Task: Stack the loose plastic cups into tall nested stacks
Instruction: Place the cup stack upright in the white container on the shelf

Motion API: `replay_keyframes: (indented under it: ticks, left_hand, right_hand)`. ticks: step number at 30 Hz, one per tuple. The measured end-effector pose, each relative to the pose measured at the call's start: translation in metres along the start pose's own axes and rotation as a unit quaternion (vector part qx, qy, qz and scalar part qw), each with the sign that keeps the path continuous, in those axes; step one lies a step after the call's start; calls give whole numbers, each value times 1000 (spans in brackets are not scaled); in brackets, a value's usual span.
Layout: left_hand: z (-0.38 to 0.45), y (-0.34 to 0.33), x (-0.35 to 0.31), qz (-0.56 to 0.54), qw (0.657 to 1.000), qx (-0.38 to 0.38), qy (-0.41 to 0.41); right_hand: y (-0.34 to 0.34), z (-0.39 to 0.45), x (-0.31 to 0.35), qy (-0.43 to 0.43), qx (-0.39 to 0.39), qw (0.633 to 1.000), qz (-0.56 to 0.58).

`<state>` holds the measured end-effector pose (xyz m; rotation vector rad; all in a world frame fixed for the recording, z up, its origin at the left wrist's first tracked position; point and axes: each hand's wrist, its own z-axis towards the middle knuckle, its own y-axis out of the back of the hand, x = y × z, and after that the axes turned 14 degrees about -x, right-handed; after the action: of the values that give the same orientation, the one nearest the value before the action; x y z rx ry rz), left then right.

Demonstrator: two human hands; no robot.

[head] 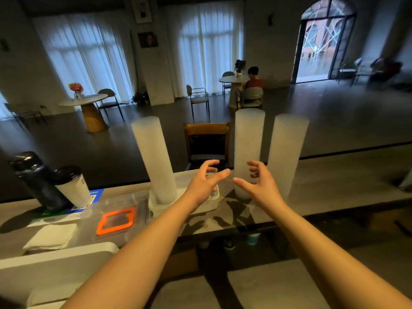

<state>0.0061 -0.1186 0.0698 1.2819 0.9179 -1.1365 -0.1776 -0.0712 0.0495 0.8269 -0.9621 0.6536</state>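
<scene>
Three tall nested stacks of frosted plastic cups stand on the grey counter. The left stack (156, 161) leans and stands inside a white tub (209, 204). The middle stack (247, 143) and the right stack (285, 150) stand upright on the counter. My left hand (204, 182) hovers over the tub with fingers spread and holds nothing. My right hand (259, 184) is spread just in front of the middle stack's lower part, also holding nothing; whether it touches the stack cannot be told.
A black flask (38, 179) and a lidded paper cup (73, 186) stand at the left. An orange-rimmed lid (117, 220) and folded white napkins (51, 238) lie near the front. A wooden chair (207, 141) stands behind the counter. A person sits at a far table.
</scene>
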Motion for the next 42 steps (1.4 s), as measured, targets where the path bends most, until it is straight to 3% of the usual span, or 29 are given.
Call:
replay_keyframes:
  ticks: [5, 16, 25, 30, 37, 42]
  left_hand:
    - [18, -33, -2, -38, 999, -14, 22]
    - [61, -64, -3, -34, 998, 8, 60]
    - [58, -59, -1, -71, 995, -30, 69]
    - [45, -33, -25, -111, 991, -72, 23]
    - [38, 16, -47, -121, 976, -178, -20]
    - [31, 47, -30, -127, 965, -230, 10]
  right_hand:
    - [0, 3, -13, -31, -2, 999, -38]
    - [-27, 29, -26, -107, -17, 994, 1]
    - [-29, 35, -29, -64, -38, 997, 35]
    - [-25, 40, -2, 1, -44, 995, 89]
    - [-47, 52, 47, 64, 30, 988, 140]
    - [-81, 55, 59, 56, 116, 983, 131]
